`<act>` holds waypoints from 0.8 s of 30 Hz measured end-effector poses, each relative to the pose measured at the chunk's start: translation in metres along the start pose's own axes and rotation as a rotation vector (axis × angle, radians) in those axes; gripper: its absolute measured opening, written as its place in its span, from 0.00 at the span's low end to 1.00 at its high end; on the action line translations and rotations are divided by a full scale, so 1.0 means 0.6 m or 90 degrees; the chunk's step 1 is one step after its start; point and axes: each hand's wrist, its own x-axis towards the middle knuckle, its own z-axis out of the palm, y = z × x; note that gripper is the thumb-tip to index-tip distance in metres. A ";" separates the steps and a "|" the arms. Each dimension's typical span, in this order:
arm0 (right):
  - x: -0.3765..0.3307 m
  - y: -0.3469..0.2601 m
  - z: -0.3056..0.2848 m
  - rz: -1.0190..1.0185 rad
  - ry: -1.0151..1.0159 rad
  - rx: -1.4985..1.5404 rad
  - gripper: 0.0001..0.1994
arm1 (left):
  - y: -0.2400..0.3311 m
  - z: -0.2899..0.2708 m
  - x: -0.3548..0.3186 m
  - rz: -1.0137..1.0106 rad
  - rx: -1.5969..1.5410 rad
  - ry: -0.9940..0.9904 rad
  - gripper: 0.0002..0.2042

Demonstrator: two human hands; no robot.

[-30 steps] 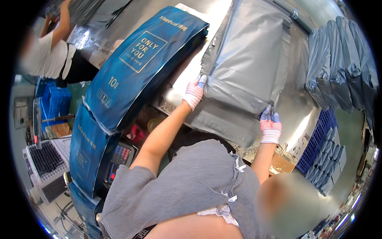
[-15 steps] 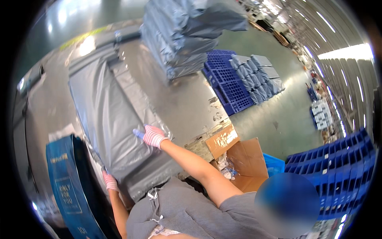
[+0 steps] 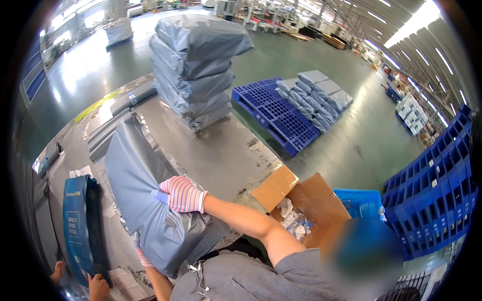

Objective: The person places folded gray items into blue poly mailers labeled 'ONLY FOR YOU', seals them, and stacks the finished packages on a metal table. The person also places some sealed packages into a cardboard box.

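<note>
A large grey plastic mailing bag [image 3: 138,180] lies in front of me, its near part bulging and creased. My right hand [image 3: 183,195], in a pink-striped glove with bluish fingertips, is closed on the plastic at the bag's right side, where folds gather under the fingers. My left hand [image 3: 142,255], gloved alike, holds the bag's near left edge; its fingers are partly hidden by the plastic. Several flat grey bags [image 3: 108,131] lie beneath and beyond it.
To the left, another person's hands [image 3: 99,287] hold a teal printed bag [image 3: 75,226]. Stacked grey parcels [image 3: 193,65] stand on the table's far side. Right of me are an open carton [image 3: 321,200] with scraps and a blue crate [image 3: 364,200]. Blue pallets [image 3: 276,108] lie beyond.
The bag has gone from lying flat to bulging and creased, its near part raised. My right hand has shifted left and gripped the plastic. The view has tilted up; another person's hands now show.
</note>
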 end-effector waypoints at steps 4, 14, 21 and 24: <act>-0.085 -0.025 -0.088 -0.087 0.089 -0.110 0.22 | -0.085 0.040 -0.001 0.016 0.072 0.000 0.30; -0.283 0.172 -0.261 0.266 0.099 0.121 0.22 | -0.270 0.239 0.049 -0.326 0.101 -0.079 0.38; -0.408 0.353 -0.257 0.472 0.102 -0.060 0.18 | -0.372 0.264 0.084 -0.390 0.258 -0.044 0.35; -0.458 0.396 -0.242 0.580 0.105 -0.087 0.17 | -0.435 0.225 0.123 -0.376 0.324 0.017 0.41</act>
